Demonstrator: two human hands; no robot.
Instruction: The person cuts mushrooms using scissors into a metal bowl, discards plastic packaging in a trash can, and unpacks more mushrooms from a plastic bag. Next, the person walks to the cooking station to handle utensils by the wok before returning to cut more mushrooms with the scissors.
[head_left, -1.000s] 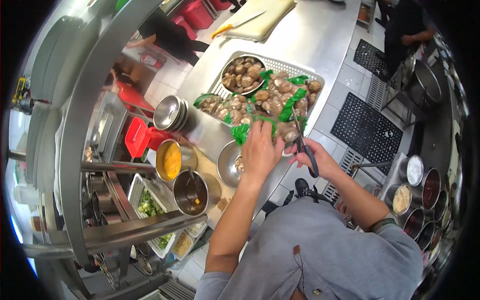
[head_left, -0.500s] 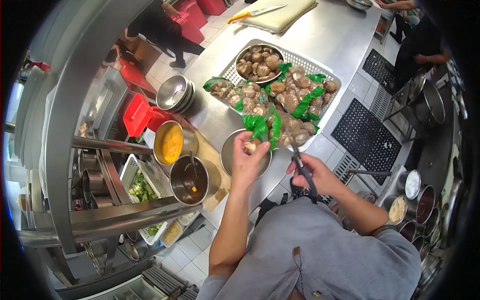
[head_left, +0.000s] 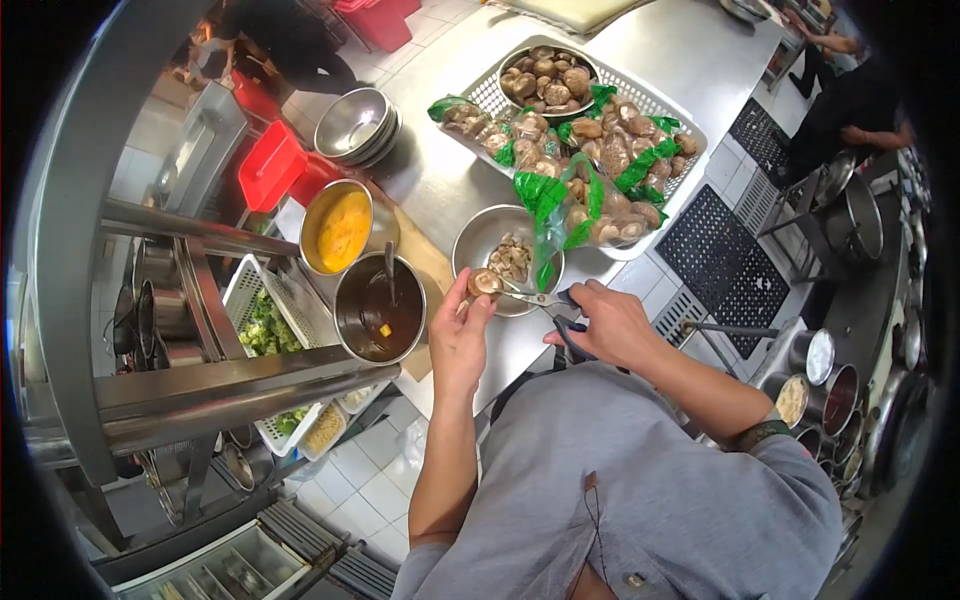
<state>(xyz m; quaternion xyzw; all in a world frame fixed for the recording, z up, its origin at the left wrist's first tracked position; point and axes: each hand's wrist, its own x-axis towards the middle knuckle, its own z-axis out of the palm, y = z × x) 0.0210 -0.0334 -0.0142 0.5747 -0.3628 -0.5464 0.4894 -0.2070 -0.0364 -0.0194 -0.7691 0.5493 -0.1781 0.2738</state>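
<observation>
Between the fingertips of my left hand (head_left: pixel 462 335) is a shiitake mushroom (head_left: pixel 484 283), its pale underside turned up. My right hand (head_left: pixel 607 325) grips dark-handled scissors (head_left: pixel 566 318), whose blades reach to the mushroom's stem. Just beyond both hands stands a steel bowl (head_left: pixel 470 238) with cut mushroom pieces (head_left: pixel 511 258) inside. A white perforated basket (head_left: pixel 690 130) behind it holds plastic bags of mushrooms (head_left: pixel 630 150) with green bands, plus a metal bowl of loose mushrooms (head_left: pixel 548 78). One bag's green end (head_left: pixel 546 225) hangs over toward the steel bowl.
Left of the bowl stand a pot of dark sauce (head_left: pixel 372 310) with a spoon and a pot of yellow liquid (head_left: pixel 344 230). Stacked steel bowls (head_left: pixel 356 125) sit behind them. A metal shelf rail (head_left: pixel 230 410) runs at left. Another person (head_left: pixel 850 120) stands at far right.
My right hand has brought the scissors left to the mushroom, which now shows its underside. My left hand has lowered slightly, and the camera view has shifted, revealing the cut pieces in the bowl.
</observation>
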